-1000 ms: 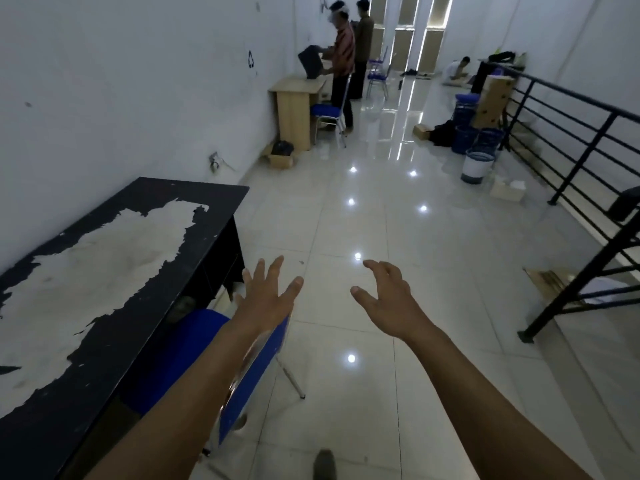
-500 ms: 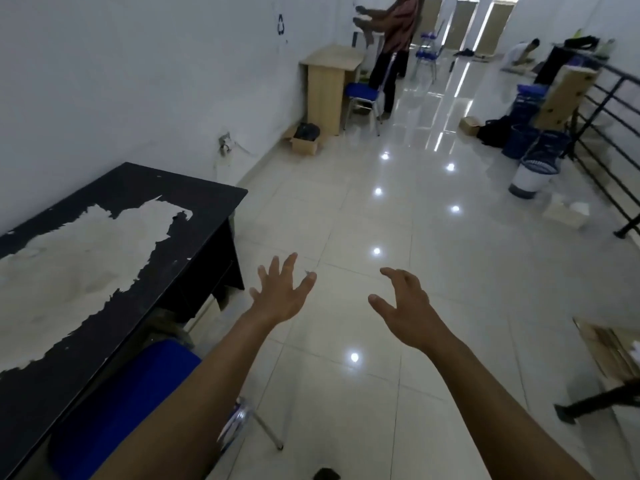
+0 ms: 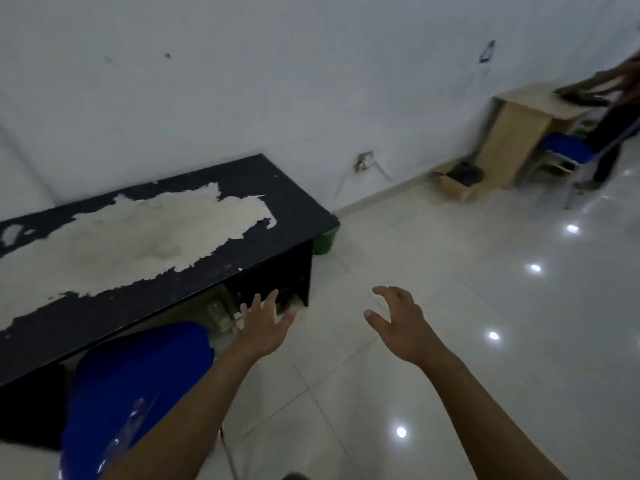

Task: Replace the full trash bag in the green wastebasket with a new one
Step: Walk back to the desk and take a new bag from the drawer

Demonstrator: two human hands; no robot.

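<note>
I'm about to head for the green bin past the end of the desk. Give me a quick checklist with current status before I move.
1. Sight of the green wastebasket: ok, its edge shows past the far end of the black desk.
2. Sight of the full bag in it: cannot tell, the desk hides its top.
3. Is the left hand free: ok, fingers spread, holding nothing.
4. Is the right hand free: ok, open and empty.
5. Path over the floor to the wastebasket: ok, bare tiles ahead of the hands.
6. Is a new bag ready: not ok, none in view.
</note>
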